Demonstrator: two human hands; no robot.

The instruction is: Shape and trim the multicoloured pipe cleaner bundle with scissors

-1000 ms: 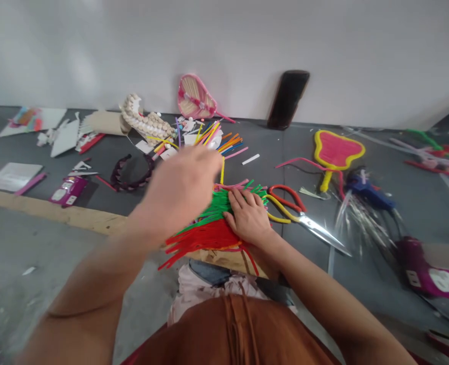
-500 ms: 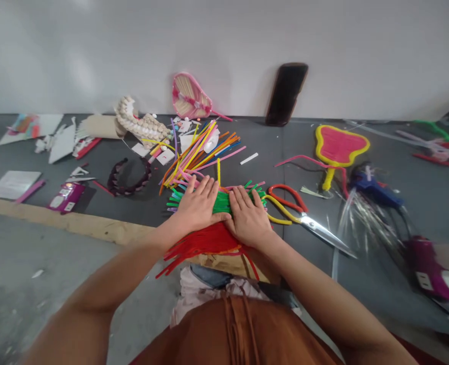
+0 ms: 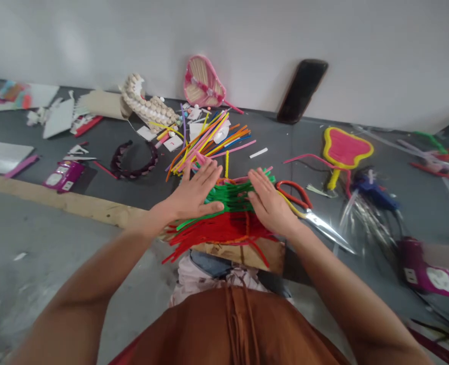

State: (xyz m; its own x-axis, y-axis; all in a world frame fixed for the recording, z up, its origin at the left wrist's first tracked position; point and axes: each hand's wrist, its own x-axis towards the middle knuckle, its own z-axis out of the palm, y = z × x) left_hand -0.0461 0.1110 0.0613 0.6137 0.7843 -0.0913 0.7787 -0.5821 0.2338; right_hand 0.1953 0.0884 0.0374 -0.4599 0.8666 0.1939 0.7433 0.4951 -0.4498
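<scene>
A woven mat of pipe cleaners lies at the table's front edge, with green strands (image 3: 235, 195) behind and red strands (image 3: 220, 226) in front. My left hand (image 3: 196, 191) rests flat over the mat's left side, fingers stretched out. Over its right side lies my right hand (image 3: 269, 202), also flat, with fingers extended. Neither hand grasps anything. Loose pipe cleaners (image 3: 205, 144) in pink, yellow and orange are heaped just behind my left hand. Beside my right hand are scissors (image 3: 325, 228) with red and yellow handles. Both palms hide parts of the mat.
A phone (image 3: 302, 92) and a pink fan (image 3: 204, 83) lean against the wall. On the left lie a dark braided headband (image 3: 135, 172) and a purple packet (image 3: 64, 175). To the right are a pink-and-yellow fan (image 3: 347, 147), a blue glue gun (image 3: 374, 188) and clear glue sticks (image 3: 365, 215).
My hands have moved apart, left hand leftward and right hand rightward, uncovering more of the green and red strands between them. The camera view has tilted slightly.
</scene>
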